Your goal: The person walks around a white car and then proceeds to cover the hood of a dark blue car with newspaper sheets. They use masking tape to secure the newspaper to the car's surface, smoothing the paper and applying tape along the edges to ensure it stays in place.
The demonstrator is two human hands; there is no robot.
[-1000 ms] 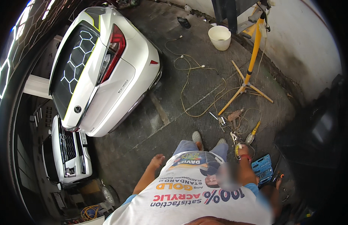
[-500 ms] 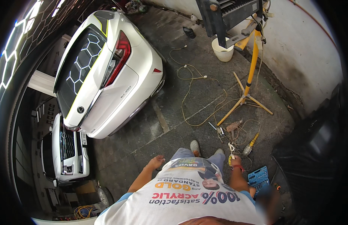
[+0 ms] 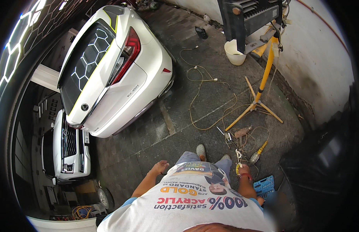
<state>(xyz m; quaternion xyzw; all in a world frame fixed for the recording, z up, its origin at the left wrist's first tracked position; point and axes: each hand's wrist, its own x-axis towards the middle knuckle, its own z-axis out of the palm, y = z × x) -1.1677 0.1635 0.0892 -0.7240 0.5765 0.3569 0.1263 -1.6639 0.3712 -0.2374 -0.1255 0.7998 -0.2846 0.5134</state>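
My left hand (image 3: 160, 167) hangs beside my hip over the dark floor, fingers loosely bent and apart, with nothing seen in it. On the other side my right hand (image 3: 245, 169), a red band at its wrist, has its fingers closed around a small pale thing too small to name. Just beside those fingers is a round yellow piece (image 3: 237, 168). Silver locking pliers (image 3: 238, 154) lie on the floor ahead of this hand. A yellow-handled caged work lamp (image 3: 258, 153) and a brownish corded power tool (image 3: 242, 132) lie farther off among cords.
A blue tool case (image 3: 264, 185) lies open near my right forearm. A yellow tripod stand (image 3: 260, 91) carries a black lamp housing (image 3: 253, 23), with a white bucket (image 3: 234, 53) behind. A white car (image 3: 129, 83) fills the left; another white vehicle (image 3: 72, 150) is nearer. Black sheeting (image 3: 322, 162) hangs right.
The view has shifted slightly, so the cars and stand sit a little differently. My right hand has lowered slightly beside the yellow piece; my left hand stays nearly still.
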